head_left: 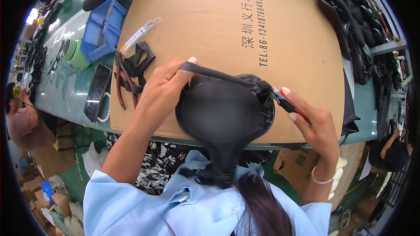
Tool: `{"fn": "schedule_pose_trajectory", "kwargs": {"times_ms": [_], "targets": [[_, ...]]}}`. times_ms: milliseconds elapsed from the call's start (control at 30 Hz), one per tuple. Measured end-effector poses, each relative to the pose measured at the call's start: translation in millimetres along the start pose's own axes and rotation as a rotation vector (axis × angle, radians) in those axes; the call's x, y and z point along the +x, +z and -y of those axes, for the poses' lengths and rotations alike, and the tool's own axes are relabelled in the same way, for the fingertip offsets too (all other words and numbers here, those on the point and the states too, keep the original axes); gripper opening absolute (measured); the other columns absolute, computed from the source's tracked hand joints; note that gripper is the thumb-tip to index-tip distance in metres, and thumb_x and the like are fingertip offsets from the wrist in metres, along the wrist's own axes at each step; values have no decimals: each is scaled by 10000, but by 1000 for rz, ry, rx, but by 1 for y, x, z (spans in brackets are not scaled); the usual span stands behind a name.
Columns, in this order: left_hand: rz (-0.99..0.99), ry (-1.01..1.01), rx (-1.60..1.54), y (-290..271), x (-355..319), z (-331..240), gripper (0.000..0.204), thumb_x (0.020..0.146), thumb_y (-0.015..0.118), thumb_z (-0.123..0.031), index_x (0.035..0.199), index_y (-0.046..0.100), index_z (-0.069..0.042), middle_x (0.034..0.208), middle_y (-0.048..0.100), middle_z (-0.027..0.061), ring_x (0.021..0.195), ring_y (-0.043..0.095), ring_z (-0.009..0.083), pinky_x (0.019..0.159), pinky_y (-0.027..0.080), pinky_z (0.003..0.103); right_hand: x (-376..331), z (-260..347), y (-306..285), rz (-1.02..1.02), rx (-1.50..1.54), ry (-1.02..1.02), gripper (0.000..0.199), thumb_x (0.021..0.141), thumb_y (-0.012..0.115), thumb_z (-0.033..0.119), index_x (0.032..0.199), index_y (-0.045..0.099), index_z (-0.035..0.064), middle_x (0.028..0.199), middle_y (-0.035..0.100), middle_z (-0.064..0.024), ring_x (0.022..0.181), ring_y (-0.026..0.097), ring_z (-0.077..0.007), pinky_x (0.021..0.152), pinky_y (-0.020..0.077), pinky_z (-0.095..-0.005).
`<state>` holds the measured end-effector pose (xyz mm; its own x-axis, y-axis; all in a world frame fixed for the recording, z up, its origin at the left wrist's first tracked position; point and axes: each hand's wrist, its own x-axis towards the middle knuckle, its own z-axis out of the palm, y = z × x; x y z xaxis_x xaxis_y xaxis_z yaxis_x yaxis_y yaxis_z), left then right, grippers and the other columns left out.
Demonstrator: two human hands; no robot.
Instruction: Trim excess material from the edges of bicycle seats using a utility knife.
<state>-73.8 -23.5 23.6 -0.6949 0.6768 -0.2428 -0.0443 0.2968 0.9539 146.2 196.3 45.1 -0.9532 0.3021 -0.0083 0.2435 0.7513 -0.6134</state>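
A black saddle-shaped piece (pixel 221 111), broad at the far end with a narrow neck toward me, lies over the near edge of the cardboard sheet (pixel 188 26). My left hand (pixel 162 89) is closed, pinching the end of a black strip (pixel 214 74). The strip is stretched taut across the piece's far edge and runs to its far right rim. In my closed right hand (pixel 313 124) is a red and black utility knife (pixel 286 104). Its tip meets the strip and the gathered material at that rim; the exact cut point is too small to make out.
Left of the piece lie red-handled pliers (pixel 120 83), black scraps (pixel 139 59) and a clear slim package (pixel 141 36). Beyond are a phone (pixel 98 91), a white bead bracelet (pixel 106 109), a green container (pixel 78 53) and a blue bin (pixel 98 35). Black pieces (pixel 345 17) are heaped at right.
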Motion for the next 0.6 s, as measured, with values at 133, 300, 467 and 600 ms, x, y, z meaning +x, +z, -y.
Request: {"fn": "schedule_pose_trajectory", "kwargs": {"times_ms": [133,300,467,600], "targets": [[371,301,-385,17,8,-13,423,1034,360,-344,838,525,-7,768,515,38,683,494,108,646,391,235,18,2,-2,117,-32,-252,555,781,670,69,1308,574,210,791,677,-89,578,602,-260,553,463,-355],[42,191,-559,38,37,-32,312,1016,384,-324,902,498,-57,647,386,-14,531,343,83,469,272,244,-11,27,-5,219,-319,-132,682,771,677,77,1399,472,246,543,474,-59,466,502,-250,489,393,-384],[-102,445,-796,10,43,-61,250,990,444,-303,886,516,-87,637,340,-20,539,308,93,497,253,248,-58,67,7,152,-342,135,622,835,660,123,1418,447,165,545,484,-69,456,500,-256,458,366,-387],[-379,644,-1025,13,17,-87,260,940,521,-203,744,419,-67,658,315,1,560,267,100,512,235,251,-86,67,36,13,-265,299,563,888,620,134,1418,431,107,602,564,-100,448,533,-270,434,386,-383]]}}
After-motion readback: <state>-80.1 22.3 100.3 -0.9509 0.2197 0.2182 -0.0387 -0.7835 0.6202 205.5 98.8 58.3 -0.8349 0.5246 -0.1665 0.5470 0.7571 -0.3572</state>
